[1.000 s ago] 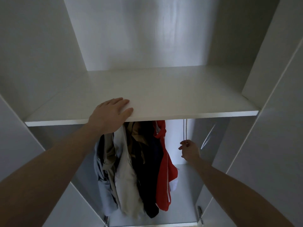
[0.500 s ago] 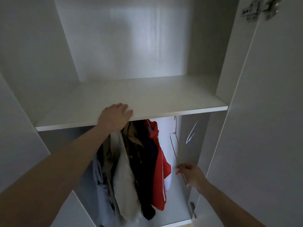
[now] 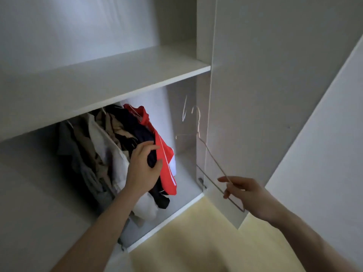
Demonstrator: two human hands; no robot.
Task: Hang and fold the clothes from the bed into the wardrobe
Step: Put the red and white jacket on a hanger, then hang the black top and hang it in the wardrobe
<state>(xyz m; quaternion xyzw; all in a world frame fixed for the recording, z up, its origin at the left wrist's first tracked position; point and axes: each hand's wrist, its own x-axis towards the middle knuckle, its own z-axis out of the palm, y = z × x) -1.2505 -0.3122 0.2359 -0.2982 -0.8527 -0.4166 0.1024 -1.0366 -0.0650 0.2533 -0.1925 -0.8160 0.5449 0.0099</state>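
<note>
No legible text, labels, brands or numbers on anything in view.

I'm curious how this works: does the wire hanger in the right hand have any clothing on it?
No, the wire hanger pinched by the right hand is bare.

One empty hanger [image 3: 214, 163] — one shelf [image 3: 110, 75] — two hands.

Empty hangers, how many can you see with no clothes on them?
1. The bare wire hanger is in the right hand, in front of the wardrobe's right side. More could hide among the hanging clothes that the left hand touches.
</note>
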